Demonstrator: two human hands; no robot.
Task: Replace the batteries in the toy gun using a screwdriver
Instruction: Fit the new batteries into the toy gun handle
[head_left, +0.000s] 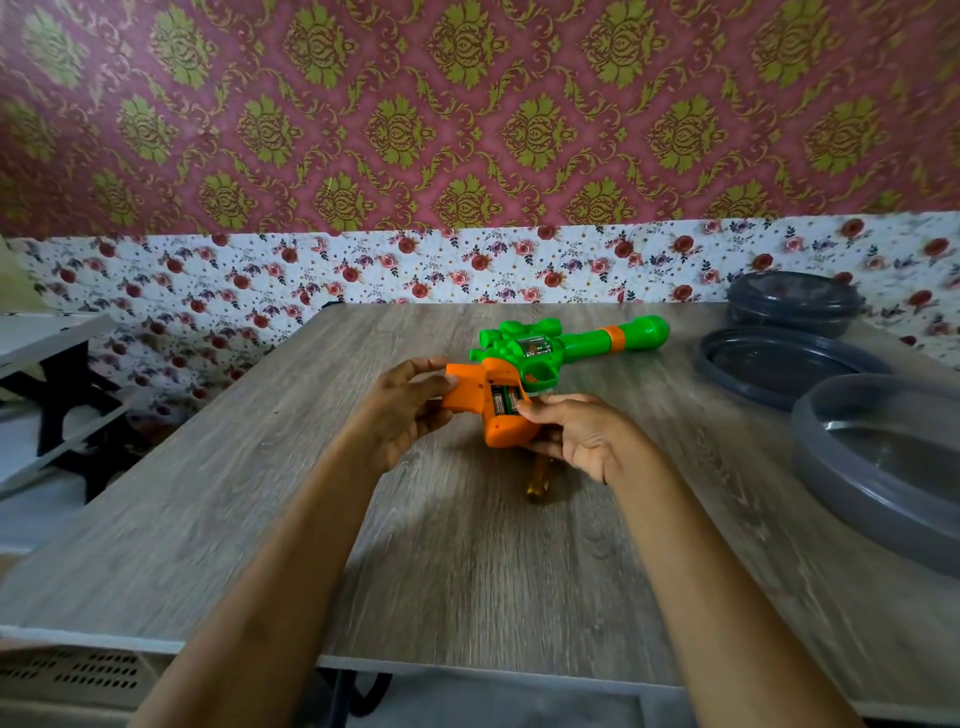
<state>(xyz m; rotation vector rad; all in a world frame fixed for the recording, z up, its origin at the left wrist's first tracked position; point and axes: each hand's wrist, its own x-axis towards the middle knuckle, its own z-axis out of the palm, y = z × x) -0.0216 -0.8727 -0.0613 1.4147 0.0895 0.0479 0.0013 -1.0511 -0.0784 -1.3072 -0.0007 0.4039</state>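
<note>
A green toy gun (582, 343) with an orange grip (506, 431) lies on the wooden table (467, 545), barrel pointing right. The battery compartment in the grip is open, and batteries (505, 401) show inside. My left hand (410, 410) holds the orange battery cover (465, 389) just left of the compartment. My right hand (576, 434) holds the grip from the right, a fingertip touching the batteries. A screwdriver with a yellow translucent handle (540, 486) lies on the table under my right hand, mostly hidden.
At the right stand a dark grey lidded container (792, 301), a loose grey lid (779, 369) and a large grey bowl (883, 467). A floral wall backs the table. A white shelf unit (47, 395) stands to the left.
</note>
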